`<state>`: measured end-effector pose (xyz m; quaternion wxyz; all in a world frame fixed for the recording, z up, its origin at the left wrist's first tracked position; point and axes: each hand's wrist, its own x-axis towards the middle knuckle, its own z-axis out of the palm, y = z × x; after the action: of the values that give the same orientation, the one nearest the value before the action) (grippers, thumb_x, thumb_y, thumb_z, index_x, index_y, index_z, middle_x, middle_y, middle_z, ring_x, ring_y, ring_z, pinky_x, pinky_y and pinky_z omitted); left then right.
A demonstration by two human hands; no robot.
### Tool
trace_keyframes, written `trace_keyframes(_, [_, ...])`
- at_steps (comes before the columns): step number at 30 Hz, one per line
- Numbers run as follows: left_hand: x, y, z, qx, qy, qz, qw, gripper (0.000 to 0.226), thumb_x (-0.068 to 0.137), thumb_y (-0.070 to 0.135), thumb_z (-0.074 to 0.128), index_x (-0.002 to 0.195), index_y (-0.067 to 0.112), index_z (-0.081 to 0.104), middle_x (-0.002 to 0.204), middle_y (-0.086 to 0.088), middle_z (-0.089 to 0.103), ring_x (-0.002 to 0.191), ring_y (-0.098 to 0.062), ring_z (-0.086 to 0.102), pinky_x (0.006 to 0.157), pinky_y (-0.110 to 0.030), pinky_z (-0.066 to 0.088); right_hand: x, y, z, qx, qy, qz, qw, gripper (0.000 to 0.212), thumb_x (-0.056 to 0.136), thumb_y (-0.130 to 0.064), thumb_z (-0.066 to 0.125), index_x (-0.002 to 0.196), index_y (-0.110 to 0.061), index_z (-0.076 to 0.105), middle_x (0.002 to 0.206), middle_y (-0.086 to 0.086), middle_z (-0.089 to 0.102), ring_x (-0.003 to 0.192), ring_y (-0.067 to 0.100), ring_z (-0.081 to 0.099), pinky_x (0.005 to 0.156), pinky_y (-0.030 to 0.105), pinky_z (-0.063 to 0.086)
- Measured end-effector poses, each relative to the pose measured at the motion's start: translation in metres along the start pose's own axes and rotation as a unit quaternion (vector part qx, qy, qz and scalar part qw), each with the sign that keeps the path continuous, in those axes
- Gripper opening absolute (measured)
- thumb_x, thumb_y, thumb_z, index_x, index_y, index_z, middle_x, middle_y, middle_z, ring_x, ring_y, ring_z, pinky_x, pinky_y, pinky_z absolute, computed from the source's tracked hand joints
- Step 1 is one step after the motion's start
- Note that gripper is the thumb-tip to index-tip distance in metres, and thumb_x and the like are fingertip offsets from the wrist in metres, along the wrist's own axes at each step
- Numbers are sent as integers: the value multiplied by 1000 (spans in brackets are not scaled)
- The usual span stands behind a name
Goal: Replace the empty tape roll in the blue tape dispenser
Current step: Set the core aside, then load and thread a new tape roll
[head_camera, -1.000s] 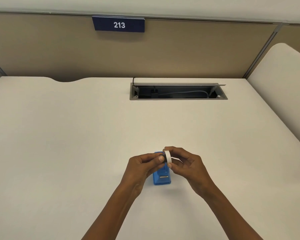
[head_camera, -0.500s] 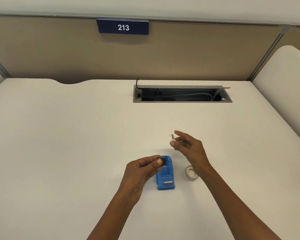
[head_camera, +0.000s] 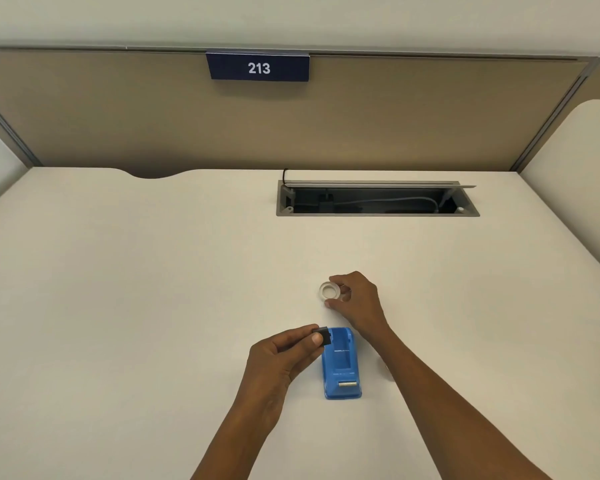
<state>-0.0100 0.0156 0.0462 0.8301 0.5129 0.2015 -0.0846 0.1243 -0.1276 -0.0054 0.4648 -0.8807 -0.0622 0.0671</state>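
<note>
- The blue tape dispenser [head_camera: 342,363] lies flat on the white desk [head_camera: 118,289], its roll cradle open and holding nothing, its metal cutter at the near end.
- The left hand [head_camera: 279,362] pinches a small black spool [head_camera: 323,336] between thumb and fingers, just above the dispenser's far left corner.
- The right hand [head_camera: 355,299], farther out, has thumb and fingertips closed on a whitish tape ring [head_camera: 329,291] lying flat on the desk, well apart from the dispenser.
- Beyond, an open cable tray [head_camera: 378,213] sunk in the desk holds a grey cable [head_camera: 388,201] and a dark plug.
- On the beige partition [head_camera: 153,116] hangs a navy sign [head_camera: 258,66] reading 213.
</note>
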Motion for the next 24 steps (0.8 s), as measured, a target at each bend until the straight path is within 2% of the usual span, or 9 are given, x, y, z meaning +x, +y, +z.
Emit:
trace_keyframes(3, [0, 0, 0, 0, 0, 3, 1000, 36, 54, 26, 79, 89, 16, 76, 94, -5, 76, 92, -19, 71, 69, -17, 55, -3, -3, -8, -4, -18, -9, 1000, 51, 73, -12, 78, 121, -11, 60, 115, 11, 60, 91, 14, 57, 71, 5, 41])
trace_keyframes(6, [0, 0, 0, -6, -1, 3, 1000, 35, 55, 25, 78, 90, 16, 75, 95, -5, 76, 93, -19, 70, 70, -18, 55, -15, -1, -34, 5, -29, -8, 1000, 38, 78, -13, 73, 115, -18, 65, 112, 9, 63, 95, 21, 61, 79, 16, 46])
trace_keyframes(9, [-1, -1, 3, -10, -5, 2, 1000, 34, 57, 24, 78, 90, 16, 75, 95, -5, 76, 92, -19, 70, 70, -17, 55, -42, 7, -63, -97, -103, -27, 990, 29, 82, -17, 68, 110, -26, 67, 114, 3, 64, 106, 18, 57, 89, 22, 42])
trace_keyframes(12, [-2, -3, 7, -11, -11, -1, 1000, 33, 58, 23, 78, 89, 14, 75, 94, -6, 76, 91, -19, 71, 69, -17, 55, -73, 20, -80, -222, -186, -31, 957, 36, 80, -27, 70, 115, -33, 64, 127, -3, 54, 120, 17, 46, 101, 31, 37])
trace_keyframes(15, [-4, -6, 11, -10, -14, -5, 1000, 31, 60, 20, 77, 90, 14, 75, 93, -5, 76, 90, -19, 71, 69, -17, 55, -99, 30, -87, -256, -225, -28, 940, 50, 78, -26, 72, 123, -39, 56, 147, -10, 35, 134, 14, 29, 111, 32, 30])
trace_keyframes(17, [-6, -7, 14, 0, -20, -3, 1000, 30, 61, 20, 76, 91, 14, 75, 94, -5, 76, 90, -19, 71, 69, -17, 55, -111, 37, -89, -265, -224, -42, 937, 56, 79, -19, 70, 127, -40, 52, 151, -11, 28, 137, 11, 24, 109, 24, 29])
trace_keyframes(20, [-11, -9, 16, 4, -26, -2, 1000, 30, 63, 19, 76, 92, 14, 75, 94, -5, 76, 90, -19, 71, 69, -17, 55, -120, 42, -91, -252, -208, -44, 944, 55, 81, -12, 66, 127, -39, 52, 148, -10, 31, 134, 9, 28, 99, 16, 29])
trace_keyframes(22, [-13, -9, 17, 5, -26, -5, 1000, 28, 64, 17, 76, 92, 13, 74, 94, -5, 76, 90, -19, 71, 69, -17, 55, -123, 40, -93, -236, -193, -34, 952, 56, 81, -7, 63, 126, -38, 53, 141, -8, 36, 126, 11, 37, 95, 16, 33])
trace_keyframes(24, [-16, -8, 18, 9, -27, -6, 1000, 28, 65, 17, 76, 92, 13, 74, 94, -6, 76, 90, -19, 71, 69, -17, 55, -124, 36, -95, -197, -166, -31, 966, 54, 79, -2, 63, 122, -34, 56, 131, -5, 43, 109, 13, 51, 87, 21, 45])
